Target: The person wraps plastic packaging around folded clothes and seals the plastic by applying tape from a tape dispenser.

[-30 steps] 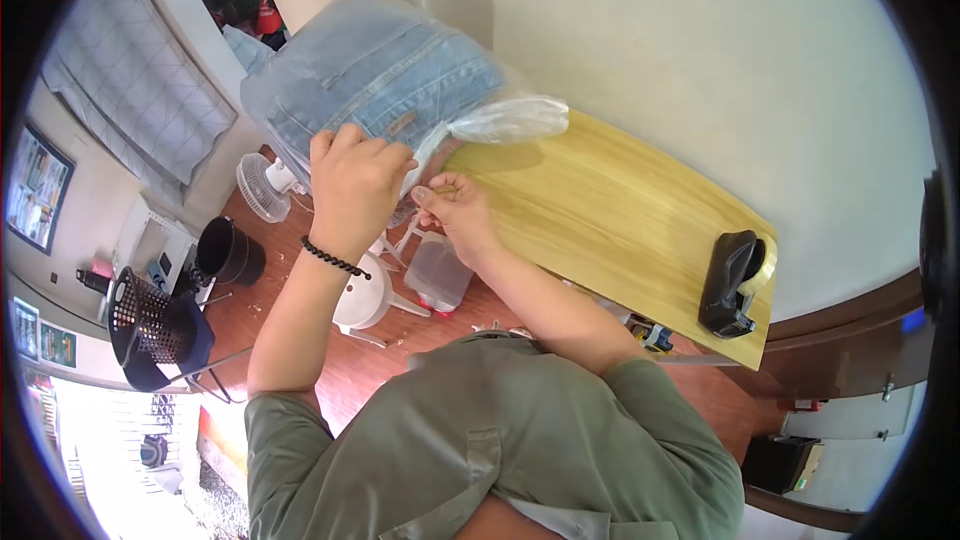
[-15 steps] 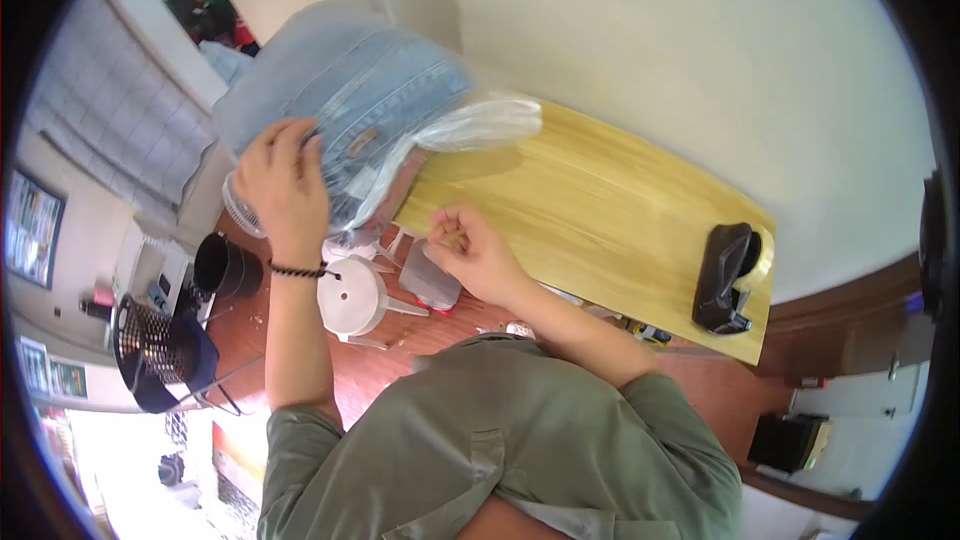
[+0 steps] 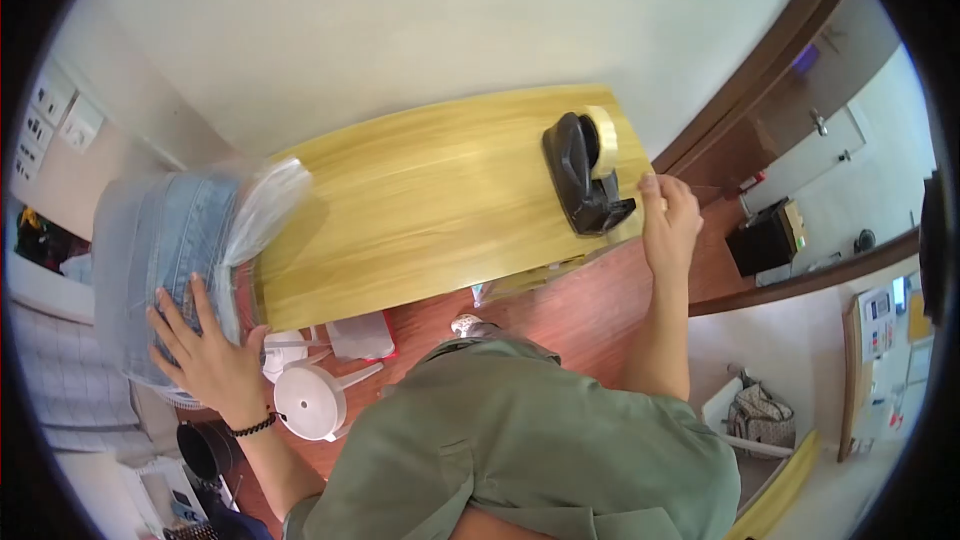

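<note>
A stack of folded blue denim jeans (image 3: pixel 180 225) in a clear plastic bag (image 3: pixel 272 202) rests at the left end of the wooden table. My left hand (image 3: pixel 215 355) lies against the near side of the bagged jeans, fingers spread, a dark braided bracelet on its wrist. A black tape dispenser (image 3: pixel 575 175) with a roll of pale tape (image 3: pixel 601 140) stands at the table's right end. Just right of it, by the table edge, is my right hand (image 3: pixel 670 223), raised, with loosely bent fingers and nothing visible in them.
The yellow wood-grain table (image 3: pixel 420 195) runs along the wall. White stools (image 3: pixel 308 402) and a black bin (image 3: pixel 205 450) stand on the red-brown floor at lower left. A black box (image 3: pixel 765 240) sits by the doorway on the right, and a patterned bag (image 3: pixel 762 415) lies further down.
The view has turned to the right. My right hand has moved from near the bag to beside the tape dispenser; my left hand stays at the bagged jeans, fingers now spread.
</note>
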`<state>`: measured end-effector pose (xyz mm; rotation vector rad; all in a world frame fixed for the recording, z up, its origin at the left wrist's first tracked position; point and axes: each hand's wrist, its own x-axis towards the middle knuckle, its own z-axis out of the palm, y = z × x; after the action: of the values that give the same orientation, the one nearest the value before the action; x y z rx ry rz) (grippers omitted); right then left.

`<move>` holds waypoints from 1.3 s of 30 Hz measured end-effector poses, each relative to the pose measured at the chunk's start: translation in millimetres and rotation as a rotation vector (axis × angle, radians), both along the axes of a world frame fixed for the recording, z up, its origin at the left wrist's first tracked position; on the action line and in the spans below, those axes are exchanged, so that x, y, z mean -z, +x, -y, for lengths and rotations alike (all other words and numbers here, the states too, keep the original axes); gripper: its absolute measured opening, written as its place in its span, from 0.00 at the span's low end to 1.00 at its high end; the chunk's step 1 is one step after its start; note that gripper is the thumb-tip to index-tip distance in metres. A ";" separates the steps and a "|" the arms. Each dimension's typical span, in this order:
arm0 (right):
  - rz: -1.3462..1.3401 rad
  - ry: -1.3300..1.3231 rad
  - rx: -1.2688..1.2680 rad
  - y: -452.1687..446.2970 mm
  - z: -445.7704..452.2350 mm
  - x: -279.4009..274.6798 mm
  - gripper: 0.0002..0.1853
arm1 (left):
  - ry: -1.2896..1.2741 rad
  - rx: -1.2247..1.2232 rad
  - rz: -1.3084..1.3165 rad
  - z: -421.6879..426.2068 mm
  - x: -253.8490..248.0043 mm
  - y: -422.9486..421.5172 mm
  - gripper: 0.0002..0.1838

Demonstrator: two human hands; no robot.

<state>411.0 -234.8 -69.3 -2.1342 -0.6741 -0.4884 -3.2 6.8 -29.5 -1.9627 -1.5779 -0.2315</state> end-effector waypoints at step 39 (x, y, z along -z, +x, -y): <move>-0.657 0.094 -1.590 -145.8 -123.0 -11.2 0.04 | -0.784 0.864 1.487 73.9 45.8 45.7 0.30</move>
<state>265.2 -111.8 -58.1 -0.9702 -1.5391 0.9531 42.5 -67.1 -75.3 -3.3192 -1.4031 -2.0617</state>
